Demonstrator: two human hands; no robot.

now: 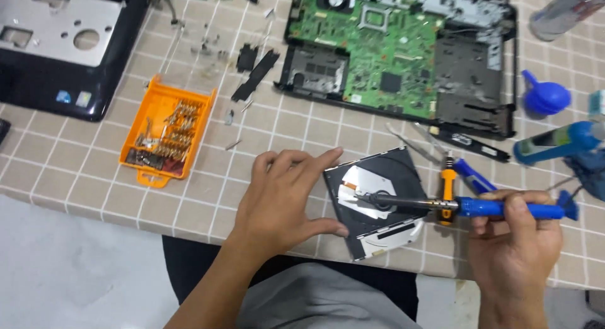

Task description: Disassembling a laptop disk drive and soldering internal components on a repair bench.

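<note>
Fingers point(513, 206) of your right hand point(513, 250) are clenched round a blue screwdriver point(504, 208), whose dark shaft reaches left so the tip rests near the middle of the optical drive point(378, 200). Your left hand point(283, 200) lies flat with fingers released and spread, thumb and fingertips touching the drive's left edge. That drive sits tilted at the near edge of the checked tabletop point(82, 171). Just right of it lies one orange-handled tool point(447, 187), crossing under the screwdriver. Farther left stands one orange bit case point(167, 130), rectangular and open, full of metal bits. Beyond the drive lies one opened laptop base point(403, 51) with a green board. At far left sits one black laptop cover point(63, 45) bearing two small square stickers on its near corner. Right of the base rests one blue air blower point(545, 96).
</note>
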